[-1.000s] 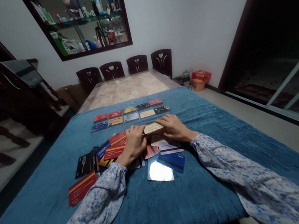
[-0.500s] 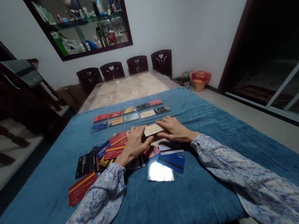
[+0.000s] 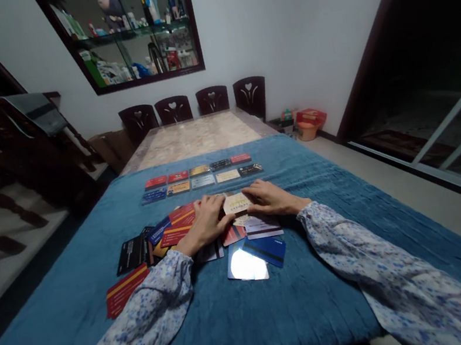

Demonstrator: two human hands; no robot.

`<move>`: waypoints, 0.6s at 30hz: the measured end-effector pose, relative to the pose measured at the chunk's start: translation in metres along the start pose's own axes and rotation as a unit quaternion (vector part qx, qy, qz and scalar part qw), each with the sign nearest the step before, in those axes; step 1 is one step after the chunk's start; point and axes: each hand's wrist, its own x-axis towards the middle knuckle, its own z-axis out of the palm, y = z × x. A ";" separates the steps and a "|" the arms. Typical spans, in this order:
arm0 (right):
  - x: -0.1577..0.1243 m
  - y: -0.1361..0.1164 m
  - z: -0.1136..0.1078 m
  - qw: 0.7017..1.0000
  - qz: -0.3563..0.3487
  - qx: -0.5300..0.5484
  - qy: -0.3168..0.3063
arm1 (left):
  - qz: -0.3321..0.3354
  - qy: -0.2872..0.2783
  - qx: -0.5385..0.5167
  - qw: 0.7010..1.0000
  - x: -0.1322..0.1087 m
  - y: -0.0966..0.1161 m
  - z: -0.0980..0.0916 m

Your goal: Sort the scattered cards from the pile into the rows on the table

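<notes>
Between my two hands, over the middle of the loose pile, is a cream card, possibly the top of a small stack. My left hand closes on its left edge with thumb and fingers. From the opposite side my right hand grips the right edge. Just below the hands lie a white card, a pinkish-red card, a blue card and a silver card with strong glare. Red cards and black cards spread out left of my left hand.
Two rows of sorted card stacks stand beyond my hands, among them a yellow stack and a cream stack. A blue cloth covers the near table; its far end is bare stone. Dark chairs line the wall.
My right hand has shifted slightly right and its thumb has lifted, uncovering more of the white and pinkish-red cards. The cream card has tipped a little towards me. My left hand has hardly moved.
</notes>
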 end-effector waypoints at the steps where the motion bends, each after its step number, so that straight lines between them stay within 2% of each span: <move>1: 0.002 0.000 -0.002 1.000 -0.004 0.000 -0.009 | 0.004 -0.004 0.008 1.000 0.001 -0.001 -0.002; 7: 0.013 0.005 -0.017 0.999 -0.020 -0.019 -0.047 | 0.018 -0.026 0.049 0.998 0.013 -0.004 -0.017; 13: 0.028 0.018 -0.029 0.996 -0.029 -0.075 -0.025 | 0.031 -0.040 0.057 0.997 0.033 -0.011 -0.026; 18: 0.040 0.028 -0.033 0.997 -0.010 -0.069 -0.031 | 0.031 -0.042 0.058 0.997 0.050 -0.024 -0.024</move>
